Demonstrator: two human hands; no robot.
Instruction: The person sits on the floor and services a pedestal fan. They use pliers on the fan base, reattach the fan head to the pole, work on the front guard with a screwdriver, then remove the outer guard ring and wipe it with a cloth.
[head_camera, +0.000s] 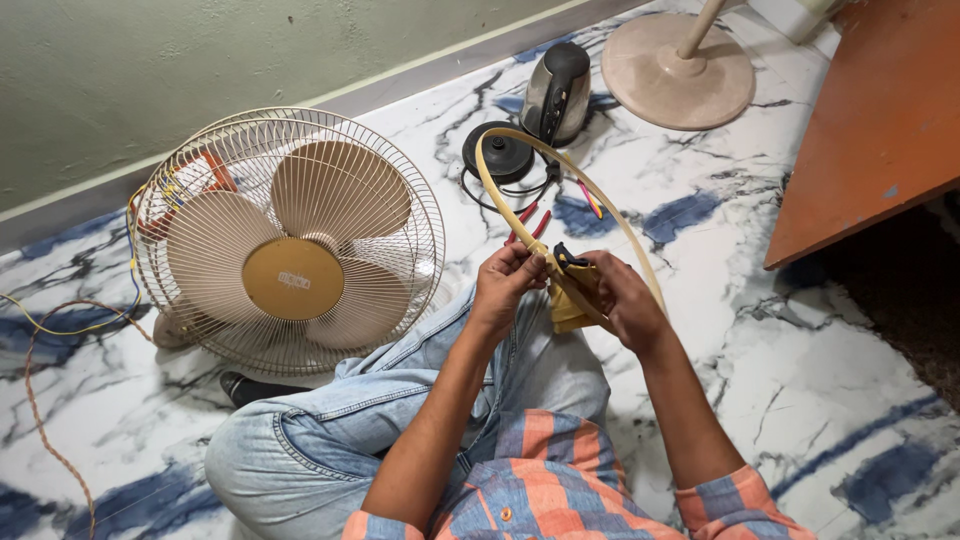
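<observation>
I sit on the floor holding a beige plastic ring (500, 195), a round fan-guard rim, upright over my lap. My left hand (505, 285) grips the ring's lower part. My right hand (620, 300) presses a folded yellow cloth (565, 310) against the ring right beside the left hand. A small black clip (568, 258) sits on the ring between both hands. The fan head (290, 240) with beige blades and wire grille lies on the floor to my left, its wires exposed at the back.
Red-handled pliers (528, 222) lie on the marble floor behind the ring. A steel electric kettle (555, 92) and its black base (498, 152) stand farther back. A round fan stand base (678, 70) is at top right, an orange board (880, 120) at right. Loose wires (40, 400) trail left.
</observation>
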